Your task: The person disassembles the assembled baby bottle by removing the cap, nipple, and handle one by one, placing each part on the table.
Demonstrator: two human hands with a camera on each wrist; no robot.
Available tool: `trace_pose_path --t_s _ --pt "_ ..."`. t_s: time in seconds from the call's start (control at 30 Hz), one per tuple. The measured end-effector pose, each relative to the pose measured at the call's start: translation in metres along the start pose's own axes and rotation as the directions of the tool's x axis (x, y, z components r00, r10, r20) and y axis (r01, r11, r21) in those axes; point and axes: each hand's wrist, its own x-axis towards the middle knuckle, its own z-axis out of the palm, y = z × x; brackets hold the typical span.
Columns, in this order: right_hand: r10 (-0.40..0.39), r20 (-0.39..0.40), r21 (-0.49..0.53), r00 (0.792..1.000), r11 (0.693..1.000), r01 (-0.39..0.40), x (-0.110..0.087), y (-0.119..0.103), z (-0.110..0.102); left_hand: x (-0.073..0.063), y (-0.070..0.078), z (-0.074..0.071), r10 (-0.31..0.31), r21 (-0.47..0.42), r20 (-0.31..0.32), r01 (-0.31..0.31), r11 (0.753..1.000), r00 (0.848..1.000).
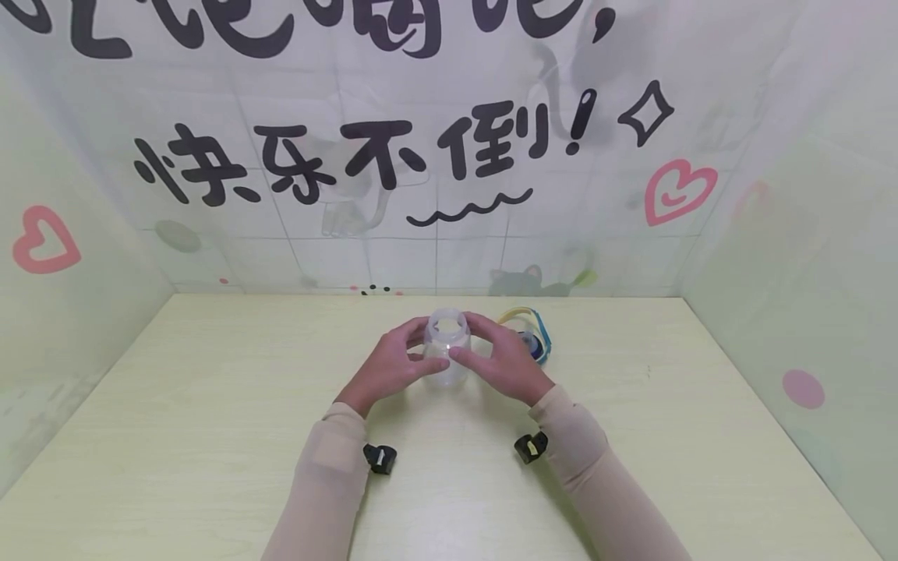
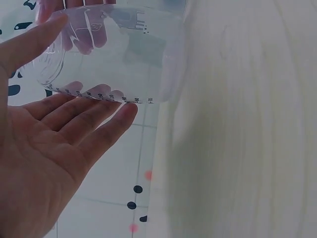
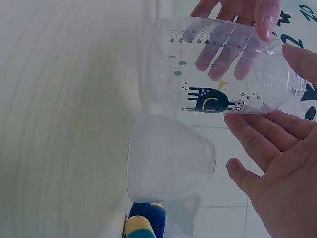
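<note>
A clear baby bottle (image 1: 447,354) with an uncovered mouth is upright between both hands, near the back middle of the table. Printed scale marks and a dark cartoon animal show on the bottle's wall (image 3: 213,99) in the right wrist view. My left hand (image 1: 389,362) holds its left side, thumb at the front and fingers behind. From the other side my right hand (image 1: 508,362) holds it the same way, the two thumbs close together. Whether the base touches the table cannot be told.
Behind the right hand lies a blue and yellow handled piece (image 1: 543,343) with a dark blue part. A frosted, cup-shaped cover (image 3: 168,161) stands beside the bottle in the right wrist view. The pale wooden table (image 1: 210,436) meets printed wall sheets (image 1: 393,257) at the back and sides.
</note>
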Motion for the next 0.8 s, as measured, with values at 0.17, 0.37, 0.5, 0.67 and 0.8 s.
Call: trace_pose_path --t_s 0.17,0.37,0.5,0.67,0.8 --pt "-0.003 -0.002 0.010 1.000 1.000 0.003 -0.0006 -0.0006 0.0008 -0.0001 -0.0015 -0.0009 0.007 0.001 0.005 -0.007 1.000 1.000" --pt "-0.002 -0.005 0.012 1.000 1.000 0.002 -0.0003 0.0004 0.0022 -0.0007 -0.0026 -0.0015 0.018 -0.003 0.007 -0.018 1.000 1.000" --pt "-0.006 -0.006 0.012 1.000 1.000 0.006 0.0001 0.0001 0.0027 0.0003 -0.0056 -0.0020 0.022 -0.003 0.011 -0.022 1.000 1.000" --pt "-0.010 -0.008 0.012 1.000 1.000 0.010 -0.0002 -0.0009 0.0027 0.0007 -0.0060 -0.0022 0.020 -0.005 0.016 -0.020 1.000 1.000" --pt "0.000 -0.002 0.009 1.000 1.000 0.000 -0.0004 -0.0006 0.0029 0.0004 -0.0069 -0.0030 0.013 0.009 0.022 -0.013 1.000 1.000"
